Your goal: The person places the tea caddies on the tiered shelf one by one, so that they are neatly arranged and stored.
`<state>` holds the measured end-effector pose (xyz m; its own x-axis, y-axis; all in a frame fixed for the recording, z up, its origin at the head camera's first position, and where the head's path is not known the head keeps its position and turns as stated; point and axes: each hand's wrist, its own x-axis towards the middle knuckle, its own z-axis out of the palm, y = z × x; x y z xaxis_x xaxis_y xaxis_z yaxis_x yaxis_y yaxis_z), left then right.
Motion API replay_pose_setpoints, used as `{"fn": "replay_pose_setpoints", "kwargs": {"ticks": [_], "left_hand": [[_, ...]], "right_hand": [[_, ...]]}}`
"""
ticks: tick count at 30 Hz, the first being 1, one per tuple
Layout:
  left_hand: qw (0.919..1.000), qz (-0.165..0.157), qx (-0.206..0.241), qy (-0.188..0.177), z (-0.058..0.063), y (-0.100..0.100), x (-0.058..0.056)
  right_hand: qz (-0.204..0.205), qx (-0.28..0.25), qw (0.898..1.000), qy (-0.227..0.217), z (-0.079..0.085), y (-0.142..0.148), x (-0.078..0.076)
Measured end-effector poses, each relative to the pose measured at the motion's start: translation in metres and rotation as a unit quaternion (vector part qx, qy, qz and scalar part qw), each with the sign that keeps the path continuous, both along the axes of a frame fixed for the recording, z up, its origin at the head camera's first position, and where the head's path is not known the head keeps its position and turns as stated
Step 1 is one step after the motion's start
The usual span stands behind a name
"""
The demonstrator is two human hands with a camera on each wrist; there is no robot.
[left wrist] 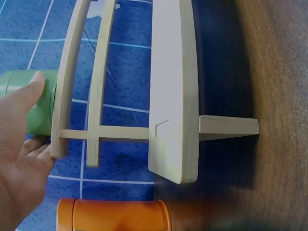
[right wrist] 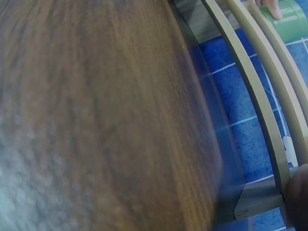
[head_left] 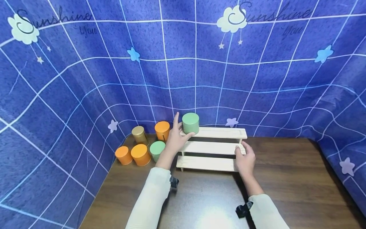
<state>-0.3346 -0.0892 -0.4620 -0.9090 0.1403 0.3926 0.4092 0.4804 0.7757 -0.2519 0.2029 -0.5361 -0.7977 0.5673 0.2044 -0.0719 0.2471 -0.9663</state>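
Brown table [head_left: 280,175]: pale three-step rack [head_left: 213,147] at far middle, green tin [head_left: 190,123] up top, left end. Left of rack: three orange tins [head_left: 140,155], second green tin [head_left: 156,150], gold tin [head_left: 139,135].

The blue grid cloth [head_left: 180,74] says "Sunshine You" two times, left and right. The top wooden shelf [head_left: 217,132] has tiny marks, too small to read.

Blue gridded fabric [head_left: 183,73] backs a wooden table [head_left: 286,178].

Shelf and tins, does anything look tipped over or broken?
No, nothing stands out. The shelf looks level and whole, a green tin sits upright on its top step, and the other tins stand upright beside it.
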Motion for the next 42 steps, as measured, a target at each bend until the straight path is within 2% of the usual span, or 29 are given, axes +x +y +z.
{"fn": "replay_pose_setpoints", "kwargs": {"ticks": [5,15,17,19,24,27,30,35,39,42], "left_hand": [[1.0000,0.004,0.000,-0.002,0.001,-0.001,0.000],[1.0000,0.000,-0.004,0.006,-0.008,0.001,0.007],[0.9999,0.012,-0.006,0.004,-0.009,0.000,0.014],[0.9994,0.033,-0.004,-0.001,-0.010,-0.001,0.025],[0.9944,0.106,0.003,-0.004,-0.014,-0.012,0.055],[0.9891,0.143,-0.033,0.007,-0.016,-0.022,0.065],[0.9813,0.169,-0.092,0.006,-0.017,-0.035,0.070],[0.9639,0.201,-0.168,-0.044,-0.024,-0.056,0.073],[0.9538,0.211,-0.201,-0.073,-0.032,-0.068,0.072],[0.9527,0.210,-0.209,-0.067,-0.035,-0.071,0.073]], "right_hand": [[0.002,0.001,1.000,0.006,0.002,-0.001,-0.001],[0.004,0.003,1.000,0.011,0.000,-0.001,0.001],[0.005,0.004,1.000,0.009,-0.002,-0.001,0.002],[0.001,0.007,1.000,0.008,-0.004,-0.001,0.002],[-0.009,0.021,1.000,0.012,-0.005,-0.001,0.001],[-0.005,0.013,1.000,0.020,-0.002,0.000,0.000],[-0.002,-0.002,1.000,0.023,0.002,0.002,0.000],[0.012,-0.014,1.000,0.008,0.004,0.003,-0.001],[0.021,-0.017,1.000,0.003,0.002,0.003,0.000],[0.019,-0.017,1.000,0.003,0.000,0.002,0.000]]}}
